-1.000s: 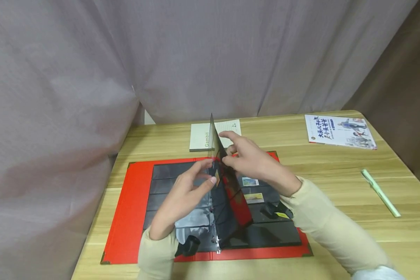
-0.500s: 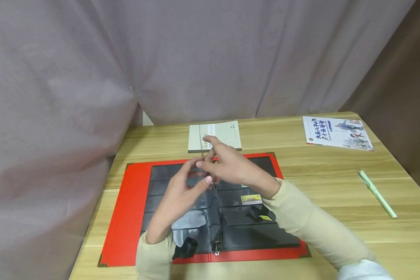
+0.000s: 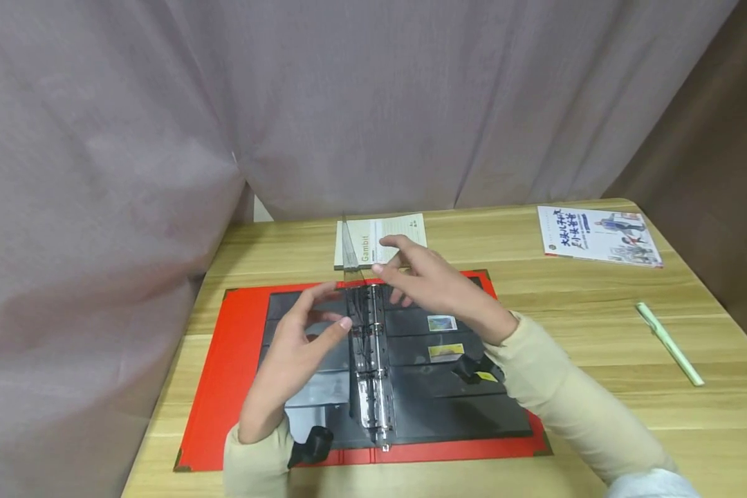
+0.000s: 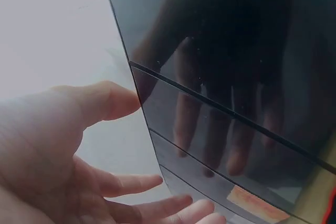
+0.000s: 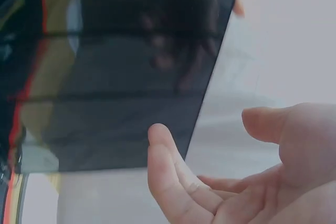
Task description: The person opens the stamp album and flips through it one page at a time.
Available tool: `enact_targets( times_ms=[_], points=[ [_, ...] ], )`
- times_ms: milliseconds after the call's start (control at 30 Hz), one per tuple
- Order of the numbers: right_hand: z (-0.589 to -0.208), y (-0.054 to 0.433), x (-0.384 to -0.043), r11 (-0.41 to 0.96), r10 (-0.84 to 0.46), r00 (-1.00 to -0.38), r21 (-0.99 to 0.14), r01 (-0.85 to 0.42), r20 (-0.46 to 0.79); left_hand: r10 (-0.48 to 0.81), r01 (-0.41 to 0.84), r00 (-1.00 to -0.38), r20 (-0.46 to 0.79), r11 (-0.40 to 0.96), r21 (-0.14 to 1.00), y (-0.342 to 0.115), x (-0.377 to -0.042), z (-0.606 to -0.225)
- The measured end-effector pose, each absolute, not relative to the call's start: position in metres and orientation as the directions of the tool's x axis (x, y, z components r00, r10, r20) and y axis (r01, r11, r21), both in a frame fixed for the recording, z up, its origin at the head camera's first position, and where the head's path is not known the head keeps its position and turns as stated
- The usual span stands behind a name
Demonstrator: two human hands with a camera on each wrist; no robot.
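Observation:
A red stamp album (image 3: 220, 394) lies open on the table, with black pocket pages and a metal ring spine (image 3: 378, 366). One dark, see-through page (image 3: 351, 266) stands nearly upright at the spine, almost edge-on in the head view. My left hand (image 3: 292, 346) is left of this page; in the left wrist view its thumb tip (image 4: 126, 103) is at the page's edge, fingers loosely spread. To the right of the page is my right hand (image 3: 432, 283), fingers relaxed, holding nothing. Stamps (image 3: 446, 353) sit in the right-hand page's pockets, and an orange stamp (image 4: 257, 203) shows in the raised page.
Behind the album lies a pale notepad (image 3: 404, 232) marked Gambit. A booklet (image 3: 600, 235) with cartoon figures is at the back right of the wooden table (image 3: 573, 304), and a light green pen (image 3: 669, 344) lies at the right. Grey curtain (image 3: 373, 104) hangs behind.
The raised page has swung leftward past upright, uncovering the ring spine. My right hand moved left with it, then drew back right off the page. My left hand has shifted left.

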State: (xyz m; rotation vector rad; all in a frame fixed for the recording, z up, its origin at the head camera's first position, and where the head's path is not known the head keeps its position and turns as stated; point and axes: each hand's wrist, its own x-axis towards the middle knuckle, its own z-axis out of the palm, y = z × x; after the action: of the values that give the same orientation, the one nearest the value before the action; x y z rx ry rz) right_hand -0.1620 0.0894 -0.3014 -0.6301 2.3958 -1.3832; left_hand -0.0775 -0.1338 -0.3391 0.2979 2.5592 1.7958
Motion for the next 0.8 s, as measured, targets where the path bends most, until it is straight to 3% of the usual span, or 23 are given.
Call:
enact_targets(
  times_ms=[333, 800],
  points=[
    [-0.334, 0.133, -0.182, 0.434, -0.477, -0.879, -0.87, -0.235, -0.001, 0.085, 0.145, -0.988, 0.126, 0.272, 0.951, -0.151, -0.07, -0.346],
    [-0.381, 0.18, -0.202, 0.503, -0.438, -0.899, -0.824, -0.259, 0.014, 0.021, 0.246, -0.969, 0.248, 0.239, 0.939, -0.177, -0.058, -0.354]
  ],
)
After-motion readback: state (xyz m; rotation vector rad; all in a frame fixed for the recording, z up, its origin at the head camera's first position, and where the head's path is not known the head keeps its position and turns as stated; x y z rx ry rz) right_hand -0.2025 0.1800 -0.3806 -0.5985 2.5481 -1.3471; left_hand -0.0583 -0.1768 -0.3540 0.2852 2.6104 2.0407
